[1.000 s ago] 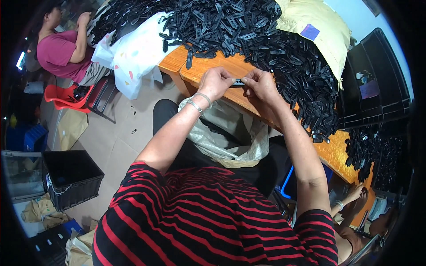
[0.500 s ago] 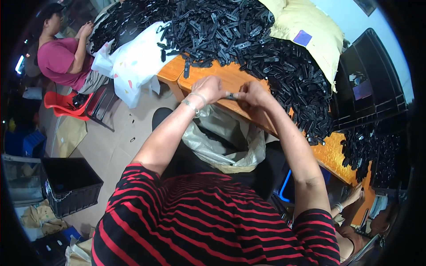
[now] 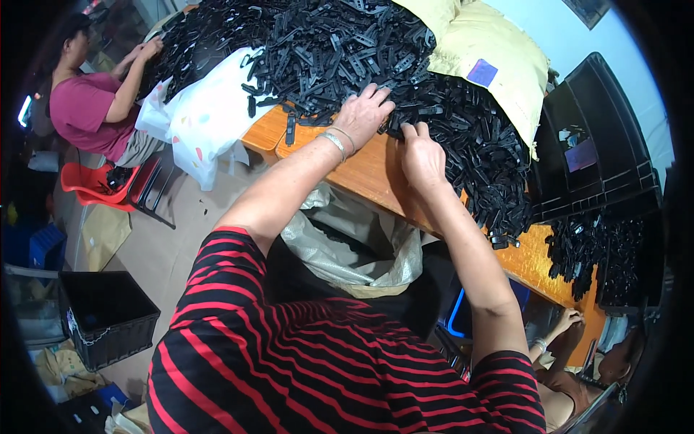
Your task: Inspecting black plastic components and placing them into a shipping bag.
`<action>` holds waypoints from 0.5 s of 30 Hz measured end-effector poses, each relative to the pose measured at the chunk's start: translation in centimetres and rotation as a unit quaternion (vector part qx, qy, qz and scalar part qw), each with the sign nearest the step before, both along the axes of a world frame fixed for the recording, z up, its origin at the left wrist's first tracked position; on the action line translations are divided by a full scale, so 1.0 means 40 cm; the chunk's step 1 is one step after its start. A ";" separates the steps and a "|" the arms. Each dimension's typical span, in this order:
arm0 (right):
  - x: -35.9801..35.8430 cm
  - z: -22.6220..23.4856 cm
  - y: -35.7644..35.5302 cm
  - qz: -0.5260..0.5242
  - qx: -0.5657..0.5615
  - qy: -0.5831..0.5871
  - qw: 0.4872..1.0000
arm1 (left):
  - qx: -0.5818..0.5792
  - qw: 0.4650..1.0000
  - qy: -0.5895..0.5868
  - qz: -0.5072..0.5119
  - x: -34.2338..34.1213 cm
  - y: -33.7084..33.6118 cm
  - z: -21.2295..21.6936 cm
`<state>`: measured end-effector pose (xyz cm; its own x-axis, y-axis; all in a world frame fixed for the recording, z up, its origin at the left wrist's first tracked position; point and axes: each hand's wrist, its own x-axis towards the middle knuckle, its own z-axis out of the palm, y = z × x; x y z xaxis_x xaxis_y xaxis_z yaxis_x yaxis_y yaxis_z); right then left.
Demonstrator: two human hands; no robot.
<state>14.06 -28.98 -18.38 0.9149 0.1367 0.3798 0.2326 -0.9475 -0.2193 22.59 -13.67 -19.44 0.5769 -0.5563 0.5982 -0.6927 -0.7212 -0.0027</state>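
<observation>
A white plastic bag hangs left of the fingers; the left hand has its fingers loosely spread at the near edge of heaped black parts; beside it, the right hand touches them too, pinching or not I can't tell; a yellow sack lies beyond its fingertips, rightward.

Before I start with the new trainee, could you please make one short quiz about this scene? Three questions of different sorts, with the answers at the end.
1. True or false: the open pale sack lies between the striped shirt and the wooden table.

2. Choose one: on which side of the person is the black crate?
a) left
b) right

3. Short answer: what is heaped right by the left hand and the right hand?

Key:
1. True.
2. a) left.
3. A pile of black parts.
</observation>
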 end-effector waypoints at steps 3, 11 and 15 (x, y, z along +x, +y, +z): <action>0.034 -0.023 0.007 -0.023 -0.061 -0.025 0.998 | 0.033 0.999 0.003 0.007 0.005 0.001 0.001; 0.030 -0.024 -0.013 -0.010 0.021 0.032 0.999 | 0.065 0.998 0.021 -0.005 -0.066 0.079 -0.040; 0.030 -0.017 -0.012 -0.037 0.081 0.038 0.995 | -0.004 0.999 0.030 -0.021 -0.093 0.102 -0.052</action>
<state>15.27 -29.45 -19.06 0.9468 0.0111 0.3216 0.1415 -0.9120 -0.3849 18.88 -9.59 -21.51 0.5882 -0.5759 0.5678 -0.7209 -0.6916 0.0453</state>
